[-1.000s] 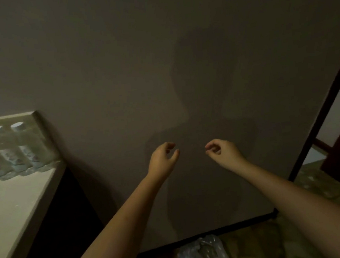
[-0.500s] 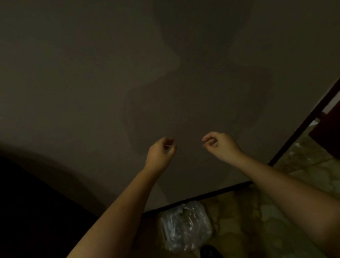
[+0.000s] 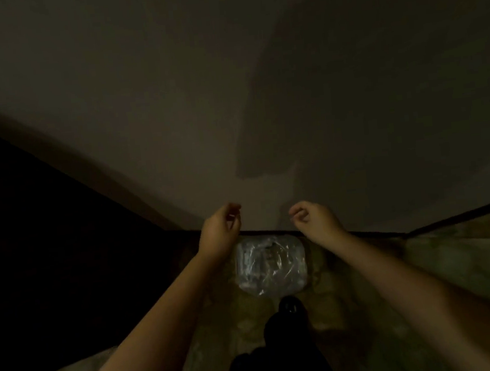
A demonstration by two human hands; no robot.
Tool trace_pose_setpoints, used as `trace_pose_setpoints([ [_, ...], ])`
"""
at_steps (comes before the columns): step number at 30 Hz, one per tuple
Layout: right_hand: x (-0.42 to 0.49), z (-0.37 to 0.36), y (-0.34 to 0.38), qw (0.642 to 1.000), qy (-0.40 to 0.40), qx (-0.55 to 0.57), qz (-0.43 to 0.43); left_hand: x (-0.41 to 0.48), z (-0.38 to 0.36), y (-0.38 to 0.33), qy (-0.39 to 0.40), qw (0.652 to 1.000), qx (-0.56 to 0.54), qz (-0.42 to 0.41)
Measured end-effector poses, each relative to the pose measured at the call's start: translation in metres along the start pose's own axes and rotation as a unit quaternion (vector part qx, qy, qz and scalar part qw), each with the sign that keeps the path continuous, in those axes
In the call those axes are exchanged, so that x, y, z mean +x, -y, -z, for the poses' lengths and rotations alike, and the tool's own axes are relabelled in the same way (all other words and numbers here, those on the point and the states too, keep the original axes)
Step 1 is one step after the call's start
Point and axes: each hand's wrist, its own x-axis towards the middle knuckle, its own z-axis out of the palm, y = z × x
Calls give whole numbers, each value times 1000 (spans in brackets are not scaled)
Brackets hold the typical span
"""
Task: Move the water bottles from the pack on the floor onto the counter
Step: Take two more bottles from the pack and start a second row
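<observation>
No text, label or number can be read anywhere; the pack (image 3: 270, 263) shows only blurred plastic.

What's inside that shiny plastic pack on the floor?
Through the crinkly wrap of the pack you can just make out pale bottle shapes. It is too dark and blurry to count them, and the wrap hides the rest.

— Where did the pack (image 3: 270, 263) sit?

— On the floor (image 3: 454, 258), right against the foot of the wall (image 3: 170, 102) ahead of you.

— And your hands?

— Your left hand (image 3: 220, 232) hung above the pack's left edge, your right hand (image 3: 316, 220) above its right edge, neither touching it. Your foot (image 3: 289, 311) stood just behind the pack, on your side. The cabinet (image 3: 49, 249) lay well left of the pack.
</observation>
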Motion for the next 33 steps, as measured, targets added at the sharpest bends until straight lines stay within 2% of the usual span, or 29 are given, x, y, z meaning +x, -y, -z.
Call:
trace_pose_setpoints([
  [5, 38, -93, -83, 999, 5, -7, -42, -1, -67, 91, 10, 1000, 8, 20],
  [13, 128, -277, -242, 992, 30, -26, -116, 14, -235, 267, 50, 996, -28, 68],
  [19, 215, -364, -336, 992, 2, -67, -110, 44, -349, 383, 45, 996, 9, 70],
  [22, 250, -398, -370, 991, 13, -98, -90, 70, -392, 416, 23, 996, -6, 84],
  [26, 288, -436, -402, 976, 98, -170, -99, 106, -436, 441, -29, 992, -35, 116],
  [28, 298, -454, -413, 976, 109, -156, -107, 122, -447, 450, -39, 991, -29, 125],
  [33, 309, -500, -425, 988, 112, -55, -89, 156, -433, 481, -10, 998, 48, 26],
])
